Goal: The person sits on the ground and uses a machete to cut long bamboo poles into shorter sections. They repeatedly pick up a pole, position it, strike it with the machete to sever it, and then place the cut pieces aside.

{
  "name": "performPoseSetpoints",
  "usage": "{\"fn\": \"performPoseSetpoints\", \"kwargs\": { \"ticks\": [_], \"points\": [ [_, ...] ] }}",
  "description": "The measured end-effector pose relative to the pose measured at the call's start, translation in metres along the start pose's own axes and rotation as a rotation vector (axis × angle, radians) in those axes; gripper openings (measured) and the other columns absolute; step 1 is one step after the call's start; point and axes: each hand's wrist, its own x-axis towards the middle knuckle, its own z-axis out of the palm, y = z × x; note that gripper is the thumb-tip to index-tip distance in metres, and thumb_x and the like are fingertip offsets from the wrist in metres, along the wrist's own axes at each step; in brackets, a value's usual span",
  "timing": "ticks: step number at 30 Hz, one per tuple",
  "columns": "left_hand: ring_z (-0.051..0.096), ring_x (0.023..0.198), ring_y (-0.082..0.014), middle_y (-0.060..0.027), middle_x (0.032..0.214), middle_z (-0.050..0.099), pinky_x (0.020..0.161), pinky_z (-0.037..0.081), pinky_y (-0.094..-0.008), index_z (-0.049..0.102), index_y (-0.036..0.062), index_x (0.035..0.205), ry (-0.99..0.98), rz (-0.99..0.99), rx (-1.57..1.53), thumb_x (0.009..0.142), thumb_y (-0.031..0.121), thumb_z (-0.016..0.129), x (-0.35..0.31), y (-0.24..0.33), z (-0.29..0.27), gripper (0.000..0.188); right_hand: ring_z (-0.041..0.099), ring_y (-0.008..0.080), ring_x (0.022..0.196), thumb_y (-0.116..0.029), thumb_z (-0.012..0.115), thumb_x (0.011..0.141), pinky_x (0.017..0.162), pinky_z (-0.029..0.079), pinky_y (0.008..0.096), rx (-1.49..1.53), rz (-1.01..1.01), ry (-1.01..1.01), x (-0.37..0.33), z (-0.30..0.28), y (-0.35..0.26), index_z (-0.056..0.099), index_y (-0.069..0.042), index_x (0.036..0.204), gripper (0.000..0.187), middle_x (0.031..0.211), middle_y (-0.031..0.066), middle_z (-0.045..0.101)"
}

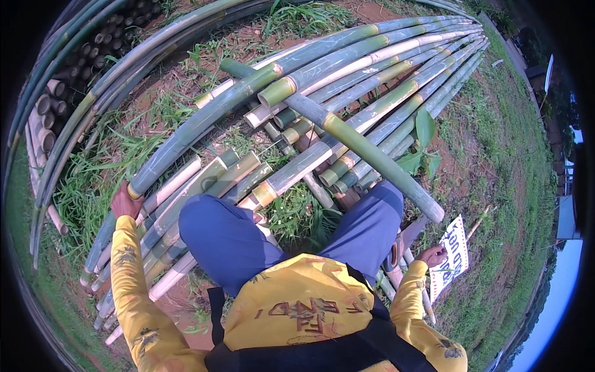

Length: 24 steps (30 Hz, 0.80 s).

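Observation:
My left hand [127,201] is closed around the near end of a long green bamboo pole [204,121]. That pole runs up and to the right, bent by the lens, and rests across a shorter bamboo crosspiece [365,146]. Several other bamboo poles [372,124] lie fanned out under and beside it, their cut ends toward me. On the right, my right hand [432,255] has curled fingers at the edge of a white sign [451,257] with dark lettering; what it grips, if anything, is not distinguishable. Beside it is a flat grey piece [412,234], partly hidden by my knee.
More bamboo [167,235] lies in a layer left of my knees. Long curved poles [93,99] and a stack of cut bamboo [46,121] border the far left. A leafy plant [423,142] grows beside the crosspiece. Grass and reddish soil [496,186] spread to the right.

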Motion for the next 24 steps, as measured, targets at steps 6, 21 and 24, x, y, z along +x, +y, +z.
{"fn": "performPoseSetpoints", "kwargs": {
  "ticks": [6,21,24],
  "points": [
    [0.067,0.106,-0.0345,-0.0236,0.113,0.068,0.095,0.051,-0.0416,0.047,0.0042,0.136,-0.156,0.115,-0.462,0.075,0.040,0.090,0.014,-0.045,0.014,0.083,0.063,0.0322,0.094,-0.024,0.055,0.101,0.086,0.051,0.0435,0.017,0.061,-0.320,-0.061,0.015,0.031,0.060,0.000,0.116,0.029,0.105,0.0181,0.066],
    [0.042,0.144,-0.0443,-0.0328,0.155,0.042,0.119,0.033,-0.0428,0.029,0.0126,0.161,-0.198,-0.226,-0.413,0.096,0.071,0.052,0.073,-0.045,0.022,0.090,0.063,0.0282,0.121,-0.044,0.047,0.108,0.108,0.045,0.0420,0.376,-0.163,-0.941,-0.031,0.021,-0.127,0.061,0.001,0.140,0.058,0.129,0.0221,0.067],
    [0.046,0.139,-0.0483,-0.0343,0.150,0.046,0.117,0.034,-0.0457,0.034,0.0146,0.156,-0.134,-0.143,-0.314,0.098,0.069,0.048,0.083,-0.035,0.022,0.081,0.062,0.0296,0.123,-0.041,0.049,0.107,0.109,0.044,0.0430,0.443,-0.186,-0.905,-0.033,0.020,-0.126,0.059,0.003,0.141,0.057,0.131,0.0230,0.066]
  ]
}}
